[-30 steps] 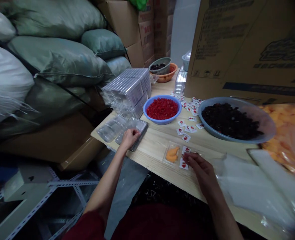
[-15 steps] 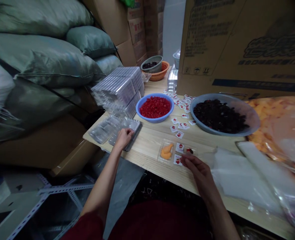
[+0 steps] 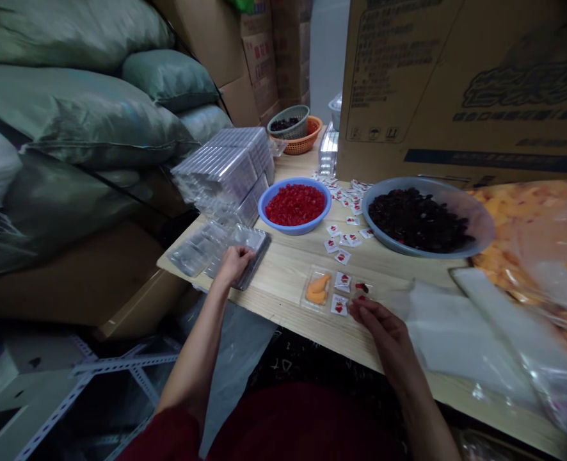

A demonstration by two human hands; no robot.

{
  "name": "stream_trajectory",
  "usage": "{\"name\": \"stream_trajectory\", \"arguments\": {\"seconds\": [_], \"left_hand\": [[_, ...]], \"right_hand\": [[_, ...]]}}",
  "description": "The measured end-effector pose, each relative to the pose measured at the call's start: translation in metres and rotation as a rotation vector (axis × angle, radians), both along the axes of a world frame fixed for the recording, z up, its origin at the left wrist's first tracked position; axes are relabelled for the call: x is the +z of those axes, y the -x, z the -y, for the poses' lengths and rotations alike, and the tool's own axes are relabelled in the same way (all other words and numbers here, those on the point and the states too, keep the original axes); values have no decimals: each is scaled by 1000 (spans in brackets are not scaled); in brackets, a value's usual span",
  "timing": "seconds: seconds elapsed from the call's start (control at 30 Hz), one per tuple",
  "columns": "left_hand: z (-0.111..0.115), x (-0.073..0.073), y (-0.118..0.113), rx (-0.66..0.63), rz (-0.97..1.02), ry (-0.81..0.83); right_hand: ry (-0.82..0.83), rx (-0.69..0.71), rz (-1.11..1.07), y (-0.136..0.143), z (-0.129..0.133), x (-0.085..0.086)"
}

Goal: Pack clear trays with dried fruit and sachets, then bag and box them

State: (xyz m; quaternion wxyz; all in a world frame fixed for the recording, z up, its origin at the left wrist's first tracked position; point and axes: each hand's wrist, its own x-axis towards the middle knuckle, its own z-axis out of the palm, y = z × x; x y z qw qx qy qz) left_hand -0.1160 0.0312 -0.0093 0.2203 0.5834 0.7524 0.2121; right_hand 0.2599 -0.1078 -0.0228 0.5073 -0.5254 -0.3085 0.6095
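While our left hand (image 3: 236, 264) sits over the clear trays (image 3: 245, 237) left of the frame's centre, our right hand (image 3: 382, 323) is at the partitioned tray (image 3: 332, 291) right of lower centre.
Left fingers curl together, right fingertips press together; what they pinch, if anything, we cannot tell. Orange pieces (image 3: 318, 289) lie in the left compartment, white sachets (image 3: 342, 282) in the middle.

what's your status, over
Left hand at clear trays. Right hand at divided tray: orange pieces, two sachets inside. Fingers hide its near right corner.
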Motion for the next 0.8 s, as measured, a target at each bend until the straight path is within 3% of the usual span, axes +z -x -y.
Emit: {"name": "stream_trajectory", "arguments": {"seconds": [0.8], "left_hand": [[9, 25, -32, 31, -362, 99]], "right_hand": [[28, 16, 80, 3, 3, -3]]}}
